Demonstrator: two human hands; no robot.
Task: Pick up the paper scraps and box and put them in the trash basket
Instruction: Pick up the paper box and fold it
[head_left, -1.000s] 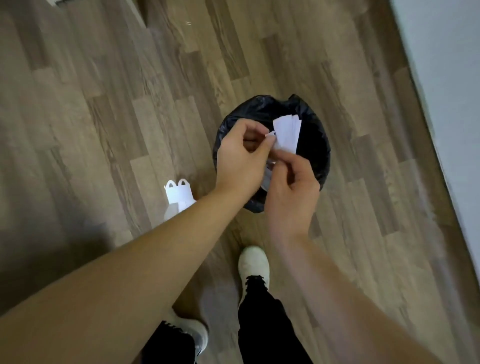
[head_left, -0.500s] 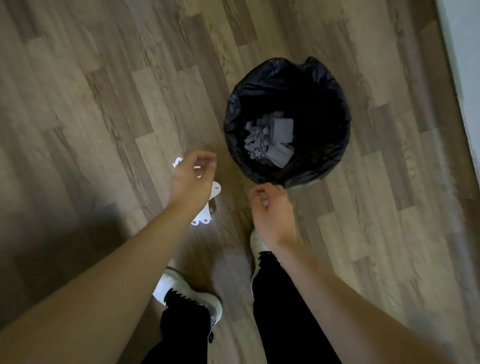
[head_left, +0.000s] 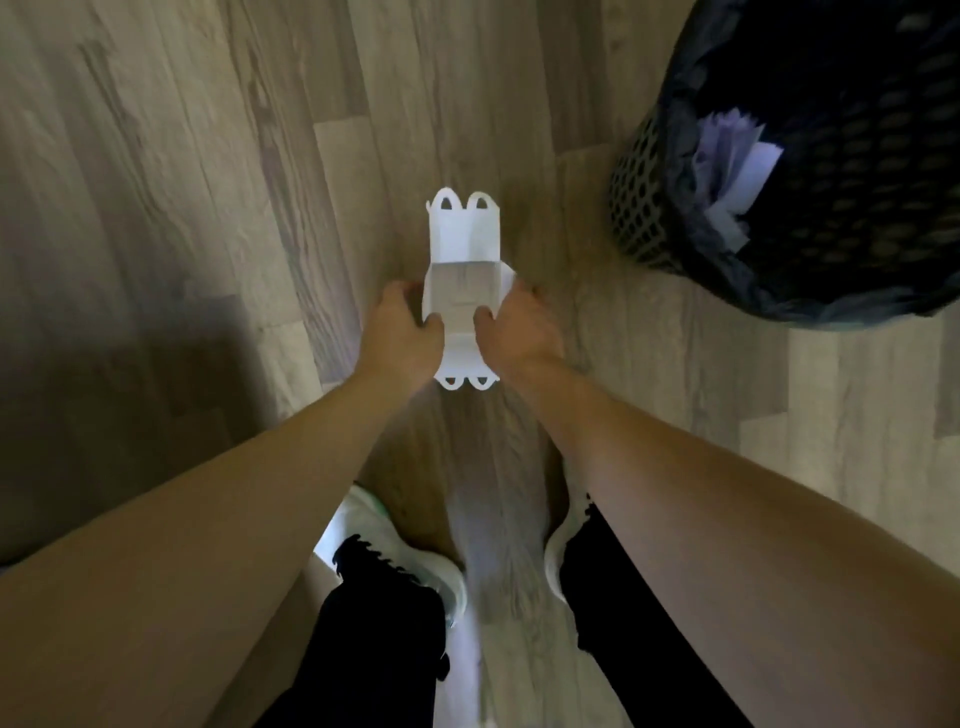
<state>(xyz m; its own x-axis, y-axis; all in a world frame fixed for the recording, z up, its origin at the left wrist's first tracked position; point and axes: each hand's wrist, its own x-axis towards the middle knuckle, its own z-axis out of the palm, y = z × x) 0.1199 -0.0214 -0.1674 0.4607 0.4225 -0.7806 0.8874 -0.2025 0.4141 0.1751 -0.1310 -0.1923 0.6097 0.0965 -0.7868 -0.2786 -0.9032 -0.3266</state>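
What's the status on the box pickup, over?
Left hand and right hand gripping white box on floor. Trash basket at right, scraps inside. Path clear.

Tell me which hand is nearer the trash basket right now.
Right. The right hand grips the white box on the side facing the trash basket; the left hand grips the box's far side.

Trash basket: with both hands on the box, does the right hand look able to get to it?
Probably yes. The trash basket stands on the right hand's side of the white box, with only bare wooden floor between.
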